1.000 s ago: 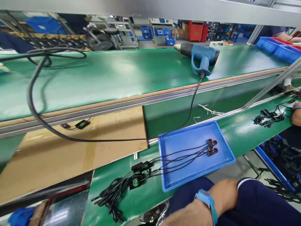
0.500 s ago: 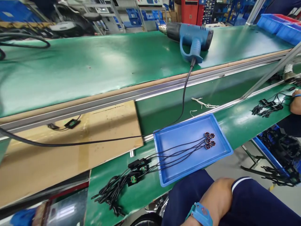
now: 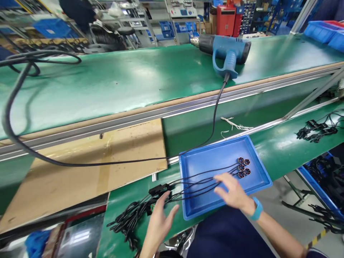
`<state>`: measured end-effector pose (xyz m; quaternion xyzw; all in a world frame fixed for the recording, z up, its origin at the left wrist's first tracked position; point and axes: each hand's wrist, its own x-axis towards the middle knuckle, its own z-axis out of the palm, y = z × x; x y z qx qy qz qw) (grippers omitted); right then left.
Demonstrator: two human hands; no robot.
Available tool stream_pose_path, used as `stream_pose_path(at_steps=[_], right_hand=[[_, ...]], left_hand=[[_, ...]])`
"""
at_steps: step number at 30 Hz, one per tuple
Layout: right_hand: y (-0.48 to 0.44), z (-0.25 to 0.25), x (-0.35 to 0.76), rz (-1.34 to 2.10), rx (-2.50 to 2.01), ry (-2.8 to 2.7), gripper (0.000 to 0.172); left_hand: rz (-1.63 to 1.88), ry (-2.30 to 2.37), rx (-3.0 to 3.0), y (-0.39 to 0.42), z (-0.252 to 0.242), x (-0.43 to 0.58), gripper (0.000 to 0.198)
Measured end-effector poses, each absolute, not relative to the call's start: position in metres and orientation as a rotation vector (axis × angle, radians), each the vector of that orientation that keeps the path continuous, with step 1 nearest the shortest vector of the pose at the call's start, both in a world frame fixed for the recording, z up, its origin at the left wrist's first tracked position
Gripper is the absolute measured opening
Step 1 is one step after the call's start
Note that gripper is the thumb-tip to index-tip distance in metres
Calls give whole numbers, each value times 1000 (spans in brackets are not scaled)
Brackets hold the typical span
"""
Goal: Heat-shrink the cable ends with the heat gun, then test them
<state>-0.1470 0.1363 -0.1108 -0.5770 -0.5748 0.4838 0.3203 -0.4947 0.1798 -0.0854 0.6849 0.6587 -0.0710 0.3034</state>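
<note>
My right hand (image 3: 232, 191) reaches over the blue tray (image 3: 224, 147), thumb and fingers apart, close above several thin black cables (image 3: 200, 181). Just beyond its fingers, the round, copper-rimmed cable ends (image 3: 241, 167) lie clustered on the tray floor. My left hand (image 3: 159, 218) is also open, palm turned inward, beside small black housings (image 3: 158, 190) with green circuit parts; its fingers partly cover them. I cannot tell whether the fingertips touch. Coiled black leads (image 3: 130, 218) spread out to the left of that hand on the green bench.
A blue heat gun (image 3: 225, 52) rests on the raised green shelf (image 3: 120, 82). Its cord (image 3: 107, 163) loops across the cardboard (image 3: 129, 147) and the tray's back edge. More black cables (image 3: 317, 129) lie at right, above a blue bin (image 3: 319, 193) of dark parts.
Both hands have come into view: the right over the tray, the left beside the housings. My view has shifted slightly. The small circuit piece on the cardboard is now almost out of sight.
</note>
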Motion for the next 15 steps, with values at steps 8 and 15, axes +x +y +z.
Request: stream_pose_path(at_steps=[8, 15], right_hand=[[104, -309, -31, 1002, -2380, -1941, 106], [77, -331, -19, 756, -2090, -2143, 80]], left_hand=[[-1220, 1482, 2086, 216, -210, -476, 106], [-904, 1550, 1875, 229, -213, -484, 29]])
